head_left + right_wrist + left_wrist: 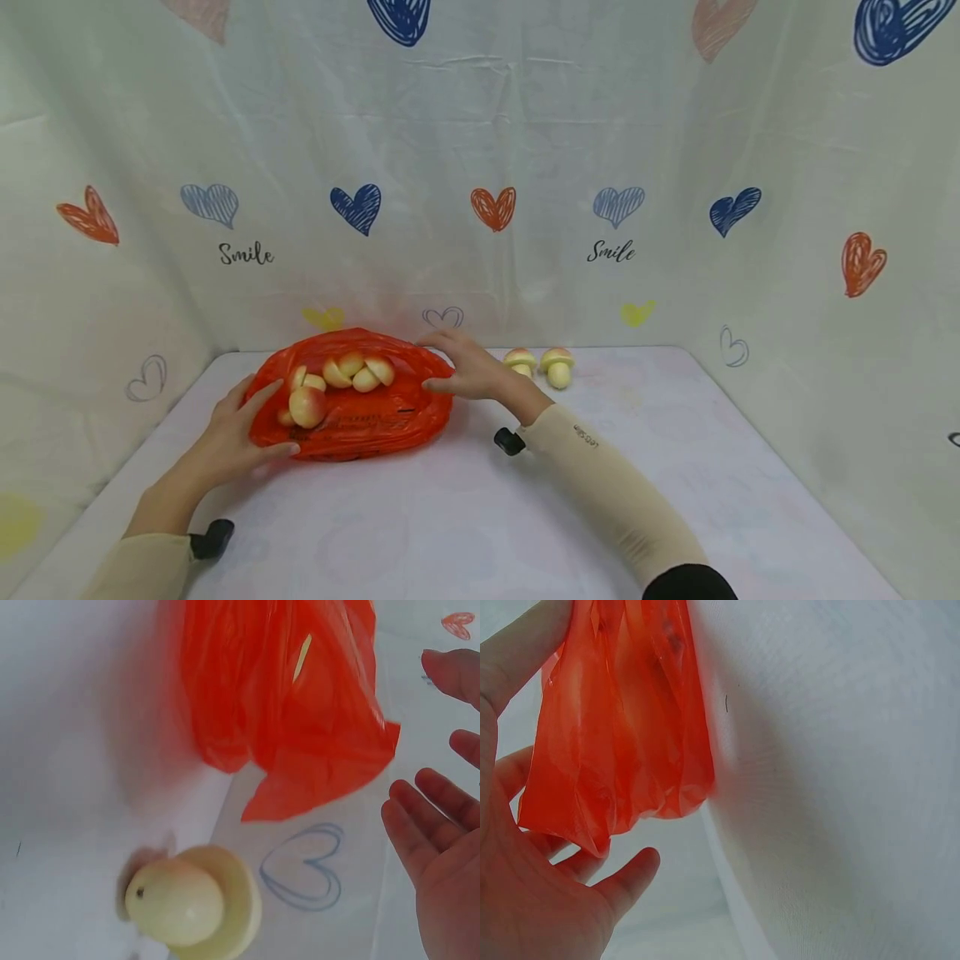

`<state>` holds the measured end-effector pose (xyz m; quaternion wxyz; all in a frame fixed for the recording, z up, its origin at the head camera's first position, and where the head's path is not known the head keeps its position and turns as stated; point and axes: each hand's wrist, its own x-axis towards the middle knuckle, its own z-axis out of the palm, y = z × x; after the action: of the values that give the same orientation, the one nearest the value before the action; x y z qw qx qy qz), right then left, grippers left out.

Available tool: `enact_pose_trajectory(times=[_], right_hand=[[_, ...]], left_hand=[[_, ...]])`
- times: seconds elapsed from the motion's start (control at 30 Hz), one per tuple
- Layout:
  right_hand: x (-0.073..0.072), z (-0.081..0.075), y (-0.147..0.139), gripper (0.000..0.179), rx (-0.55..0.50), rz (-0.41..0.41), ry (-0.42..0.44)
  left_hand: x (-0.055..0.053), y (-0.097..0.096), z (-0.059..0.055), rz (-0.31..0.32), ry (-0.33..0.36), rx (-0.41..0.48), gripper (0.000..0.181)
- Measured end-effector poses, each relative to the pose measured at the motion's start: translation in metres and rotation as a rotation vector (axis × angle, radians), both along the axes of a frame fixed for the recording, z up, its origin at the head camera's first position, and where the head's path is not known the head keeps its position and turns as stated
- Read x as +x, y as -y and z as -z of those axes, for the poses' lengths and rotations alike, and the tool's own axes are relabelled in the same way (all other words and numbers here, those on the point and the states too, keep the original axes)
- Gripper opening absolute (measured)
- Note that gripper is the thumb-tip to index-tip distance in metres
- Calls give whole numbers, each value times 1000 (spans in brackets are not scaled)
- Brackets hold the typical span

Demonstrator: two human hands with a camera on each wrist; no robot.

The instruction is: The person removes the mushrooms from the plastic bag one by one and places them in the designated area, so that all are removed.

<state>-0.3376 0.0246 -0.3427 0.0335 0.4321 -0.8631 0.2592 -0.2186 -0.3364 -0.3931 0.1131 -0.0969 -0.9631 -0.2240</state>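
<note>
A red plastic bag (375, 421) lies spread wide at the table's left rear, its mouth facing up. Inside it are several mushroom-shaped pieces (307, 407) with cream stems and reddish-yellow caps. At the bag's left edge is my left hand (232, 433), fingers spread around the rim; in the left wrist view, its fingers pass behind the red plastic (622, 742). My right hand (468, 367) reaches to the bag's right edge with thumb and fingers apart. From the right wrist view, that hand (450, 862) shows straight, separated fingers beside the bag (300, 712).
Two more mushroom-shaped pieces (557, 367) stand on the white table (465, 517) just right of my right hand. Behind the table hangs a pale curtain (525, 142) printed with hearts. Side curtains flank the table.
</note>
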Motion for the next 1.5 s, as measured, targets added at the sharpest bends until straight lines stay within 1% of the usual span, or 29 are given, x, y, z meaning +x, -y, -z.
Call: enact_pose_trajectory(times=[0.1, 0.17, 0.3, 0.43, 0.47, 0.53, 0.63, 0.73, 0.87, 1.0, 1.17, 1.37, 1.5], right_hand=[[2, 1, 12, 58, 2, -37, -39], [4, 2, 20, 57, 19, -49, -47], [9, 6, 35, 58, 47, -65, 2], [11, 10, 49, 59, 75, -75, -2], [11, 12, 53, 59, 83, -76, -1], [11, 14, 59, 60, 110, -65, -1], [9, 18, 67, 61, 151, -38, 34], [6, 24, 72, 61, 176, -22, 42], [1, 29, 77, 62, 198, -1, 35], [-4, 30, 80, 64, 211, 35, 36], [-11, 31, 84, 64, 210, 44, 34], [-14, 32, 88, 66, 234, 56, 53], [-16, 35, 91, 67, 240, 62, 76]], left_hand=[[0, 0, 0, 1, -2, -1, 99], [0, 0, -1, 5, -8, 1, 99], [0, 0, -1, 19, -30, 1, 97], [0, 0, -1, 28, -61, 8, 96], [0, 0, -1, 26, -58, 9, 96], [0, 0, -2, 25, -59, 10, 96], [1, 0, -2, 25, -61, 11, 96], [1, 0, -2, 31, -74, 13, 96], [1, -1, -3, 29, -52, 11, 97], [2, -2, -6, 26, -24, 8, 98], [1, -1, -9, 30, -38, 12, 97], [-1, 0, -6, 28, -43, 10, 97], [0, 0, -5, 27, -42, 13, 97]])
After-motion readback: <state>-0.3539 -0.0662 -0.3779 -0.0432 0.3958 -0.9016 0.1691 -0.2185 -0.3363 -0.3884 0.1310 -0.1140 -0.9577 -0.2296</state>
